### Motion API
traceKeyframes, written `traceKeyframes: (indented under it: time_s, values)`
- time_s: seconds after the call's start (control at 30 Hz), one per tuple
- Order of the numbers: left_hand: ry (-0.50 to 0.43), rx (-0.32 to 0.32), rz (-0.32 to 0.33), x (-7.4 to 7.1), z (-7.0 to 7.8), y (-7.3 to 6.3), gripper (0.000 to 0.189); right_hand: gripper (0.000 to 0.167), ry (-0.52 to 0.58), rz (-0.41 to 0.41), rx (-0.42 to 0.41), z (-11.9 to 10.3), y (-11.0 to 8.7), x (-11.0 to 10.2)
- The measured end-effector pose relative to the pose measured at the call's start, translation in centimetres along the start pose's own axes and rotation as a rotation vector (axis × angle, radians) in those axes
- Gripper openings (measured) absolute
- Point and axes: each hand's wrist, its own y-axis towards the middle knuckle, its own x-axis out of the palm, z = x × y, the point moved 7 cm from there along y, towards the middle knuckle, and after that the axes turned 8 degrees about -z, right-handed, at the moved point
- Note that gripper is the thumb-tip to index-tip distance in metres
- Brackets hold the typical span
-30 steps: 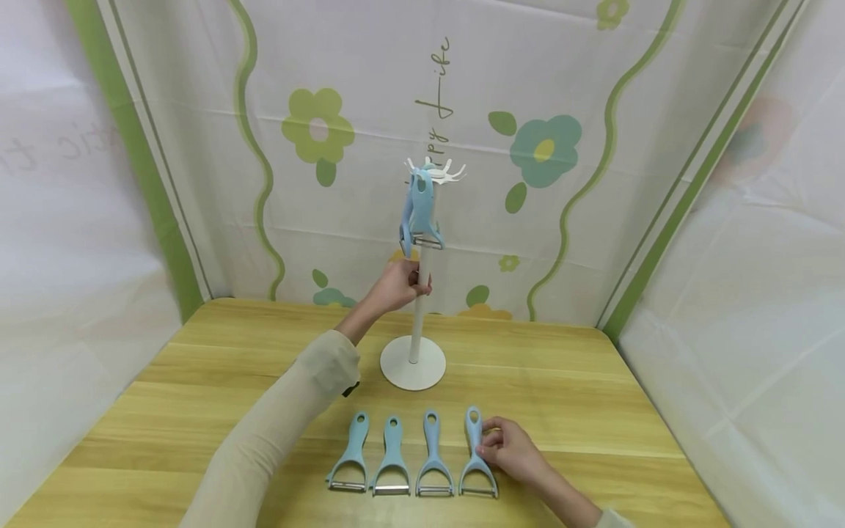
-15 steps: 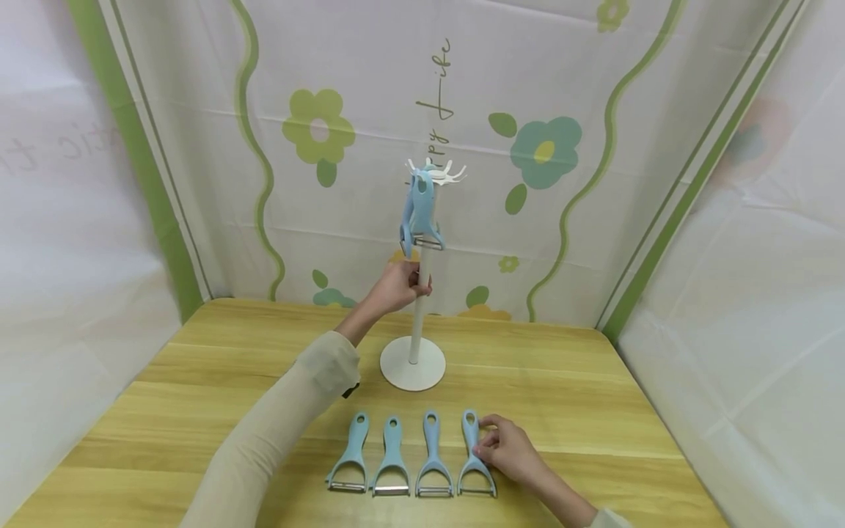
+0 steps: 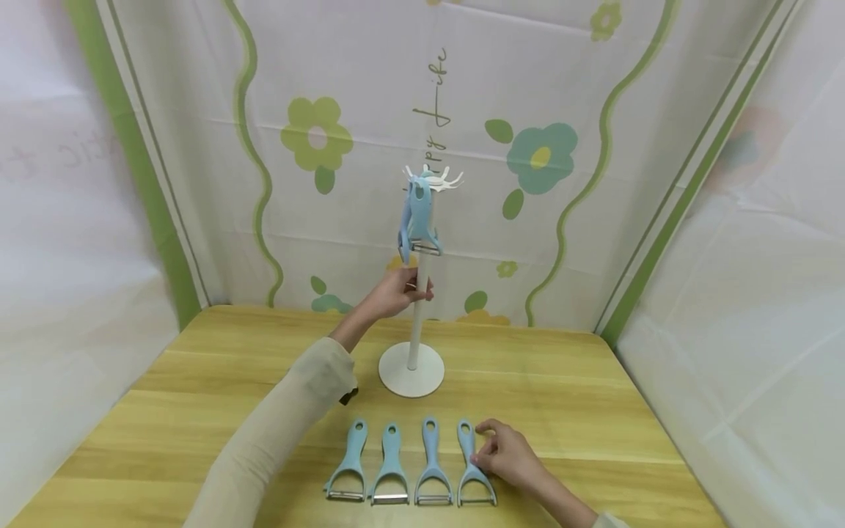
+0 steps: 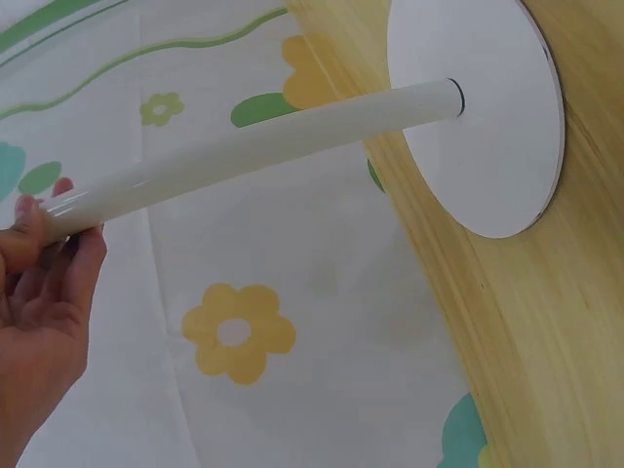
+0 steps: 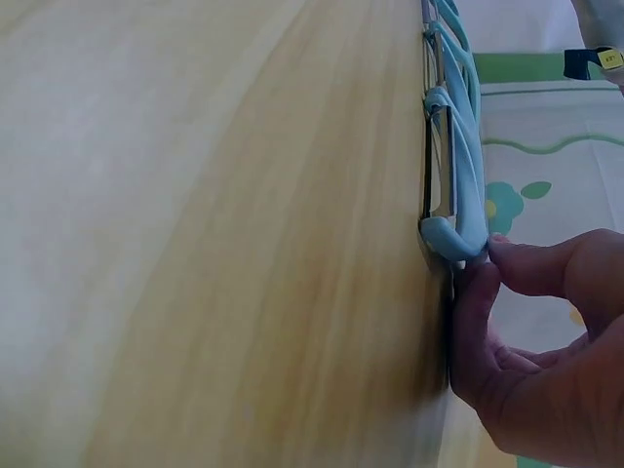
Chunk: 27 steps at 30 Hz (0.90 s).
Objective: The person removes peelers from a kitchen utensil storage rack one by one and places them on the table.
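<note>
Nearest: right hand point(image 3: 510, 458) touches the rightmost peeler point(image 3: 470, 466); pinched or not, we cannot tell. Its handle point(image 3: 466, 440) has swung slightly left, so it lies askew on the table point(image 3: 561, 418), unlifted. Beyond, left hand point(image 3: 392, 292) clasps the white stand point(image 3: 416, 330).

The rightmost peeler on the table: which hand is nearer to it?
Right. The right hand is just beside the peeler, fingertips at its handle; the left hand is farther off, beyond it and to the left, gripping the stand.
</note>
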Motion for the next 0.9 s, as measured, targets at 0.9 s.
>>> traceKeyframes:
  time_s: [0.9]
  values:
    - [0.002,-0.015,0.295,-0.3,-0.8,-0.2,0.019,0.041,0.078,0.037,-0.038,-1.6,0.9,-1.9]
